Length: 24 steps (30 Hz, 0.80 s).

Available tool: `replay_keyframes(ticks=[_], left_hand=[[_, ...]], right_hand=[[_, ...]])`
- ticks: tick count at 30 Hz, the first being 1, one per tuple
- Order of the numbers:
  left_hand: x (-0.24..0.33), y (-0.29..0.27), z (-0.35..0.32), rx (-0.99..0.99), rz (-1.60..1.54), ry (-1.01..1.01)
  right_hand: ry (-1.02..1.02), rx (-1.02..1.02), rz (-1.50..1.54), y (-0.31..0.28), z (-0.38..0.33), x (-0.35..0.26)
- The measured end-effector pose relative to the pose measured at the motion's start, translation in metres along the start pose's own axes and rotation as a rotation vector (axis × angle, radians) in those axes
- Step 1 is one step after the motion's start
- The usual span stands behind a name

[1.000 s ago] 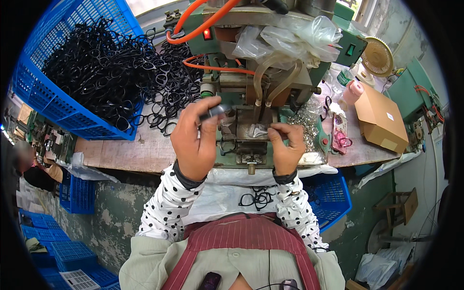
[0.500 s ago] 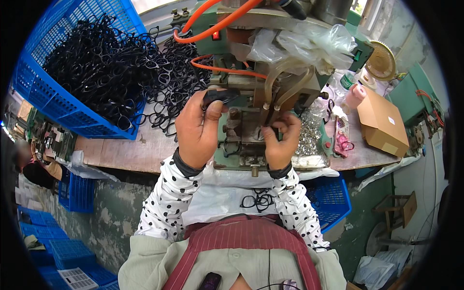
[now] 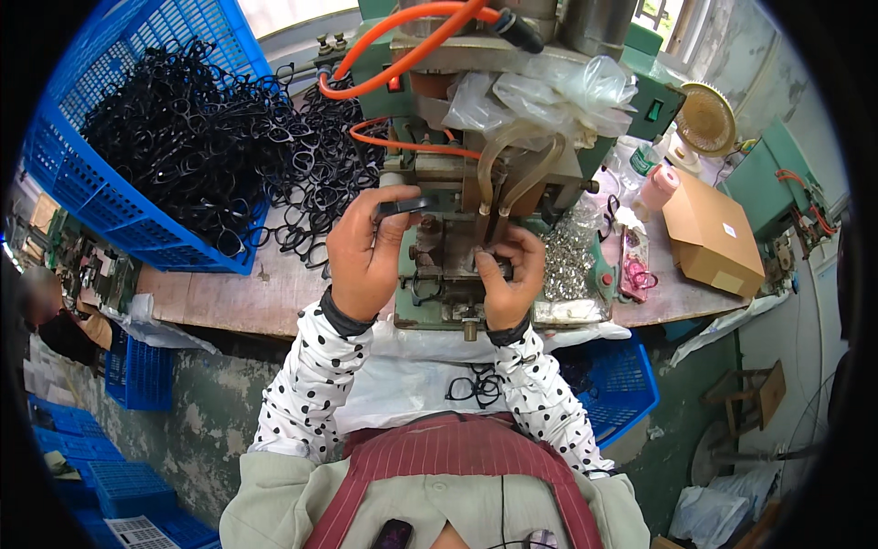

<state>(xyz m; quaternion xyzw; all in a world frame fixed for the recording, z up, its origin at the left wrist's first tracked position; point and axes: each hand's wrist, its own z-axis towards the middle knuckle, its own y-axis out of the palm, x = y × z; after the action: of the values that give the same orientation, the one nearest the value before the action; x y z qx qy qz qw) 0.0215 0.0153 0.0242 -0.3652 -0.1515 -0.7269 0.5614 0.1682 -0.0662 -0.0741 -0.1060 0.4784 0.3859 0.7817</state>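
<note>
My left hand (image 3: pixel 362 258) is closed, thumb against fingers, on a black eyeglass frame (image 3: pixel 401 208) seen nearly edge-on, beside the left of a green bench press (image 3: pixel 430 317). My right hand (image 3: pixel 514 279) is at the press's metal fixture (image 3: pixel 457 249), its fingers curled toward the thumb. Something small and dark shows between them; its kind is hidden. Just above that hand, two clear yellowish tubes (image 3: pixel 530 183) come down to the tooling. A heap of small shiny metal parts (image 3: pixel 569 265) lies right of my right hand.
A blue crate (image 3: pixel 87 197) of black eyeglass frames (image 3: pixel 183 151) tilts at the left, frames spilling onto the table. Orange hoses (image 3: pixel 402 32) and a plastic bag (image 3: pixel 549 96) hang above the press. At the right are a cardboard box (image 3: pixel 709 233), a pink bottle (image 3: pixel 660 186) and a fan (image 3: pixel 706 119).
My left hand has lowered slightly with the eyeglass frame, which now shows thinner, more edge-on. My right hand's fingers have curled in more at the fixture. The whole view has shifted a little.
</note>
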Motion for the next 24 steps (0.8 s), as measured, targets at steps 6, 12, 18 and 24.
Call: replay_keyframes(ticks=[6,12,18,24], left_hand=[[0.001,0.0,-0.004,-0.019,-0.051,-0.003],[-0.001,0.004,-0.003,-0.028,-0.009,-0.067],[0.0,0.001,0.0,-0.06,-0.01,-0.027],[-0.011,-0.002,-0.004,-0.096,0.011,0.009]], right_hand=[[0.016,0.017,0.057,0.003,0.004,0.003],[-0.002,0.008,0.048,0.003,0.004,0.001],[-0.055,0.002,0.037,0.002,0.001,0.012],[-0.175,0.038,0.028,0.005,0.001,0.016]])
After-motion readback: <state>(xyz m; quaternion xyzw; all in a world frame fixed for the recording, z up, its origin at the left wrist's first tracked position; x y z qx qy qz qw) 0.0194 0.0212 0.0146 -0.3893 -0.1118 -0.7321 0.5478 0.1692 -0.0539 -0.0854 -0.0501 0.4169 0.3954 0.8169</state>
